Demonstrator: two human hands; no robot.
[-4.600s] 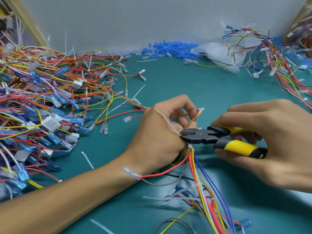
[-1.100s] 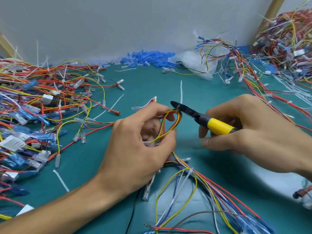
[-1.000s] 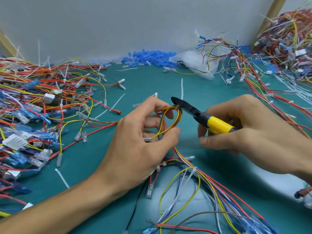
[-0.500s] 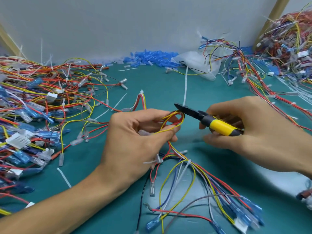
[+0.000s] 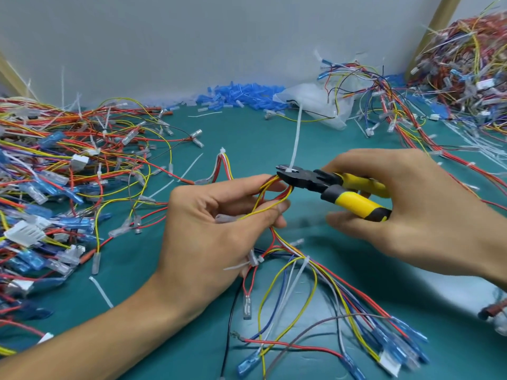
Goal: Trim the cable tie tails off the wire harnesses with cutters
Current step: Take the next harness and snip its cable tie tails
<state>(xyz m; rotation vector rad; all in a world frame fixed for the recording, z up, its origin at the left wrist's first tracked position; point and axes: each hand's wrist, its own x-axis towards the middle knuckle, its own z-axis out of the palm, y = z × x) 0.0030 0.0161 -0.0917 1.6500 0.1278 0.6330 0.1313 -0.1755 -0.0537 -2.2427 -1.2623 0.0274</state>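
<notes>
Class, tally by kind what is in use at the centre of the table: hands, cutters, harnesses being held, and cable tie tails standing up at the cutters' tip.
hands: 2, the left hand and the right hand
cutters: 1
wire harness held: 1
cable tie tail at the tip: 1
total: 5

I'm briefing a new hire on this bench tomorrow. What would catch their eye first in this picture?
The yellow-handled cutters in the right hand, at centre, jaws at the base of a long white cable tie tail standing upright. The left hand beside them grips the wire harness. A tangled harness pile covers the left of the green mat; blue sleeves heap against the back wall.
</notes>
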